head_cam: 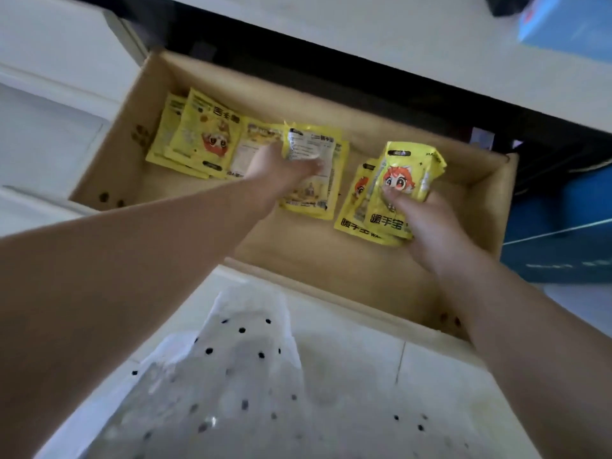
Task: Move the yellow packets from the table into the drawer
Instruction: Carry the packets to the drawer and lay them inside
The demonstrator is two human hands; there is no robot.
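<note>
The left hand (281,168) covers the middle of a pile of yellow packets (311,193), and its fingertips are smeared by motion, so the grip cannot be read. The right hand (427,223) hides the lower edge of the packet (405,175) it holds and part of the stack beneath (364,223). Small print on every packet is too blurred to read. The blue box (569,24) at the top right is cut by the frame edge, as is the dark object beside it (506,5). The drawer (331,256) near wall is partly hidden by the right forearm.

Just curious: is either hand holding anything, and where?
Yes. The left hand holds a packet by its lower edge; the right hand likewise holds yellow packets.
</note>
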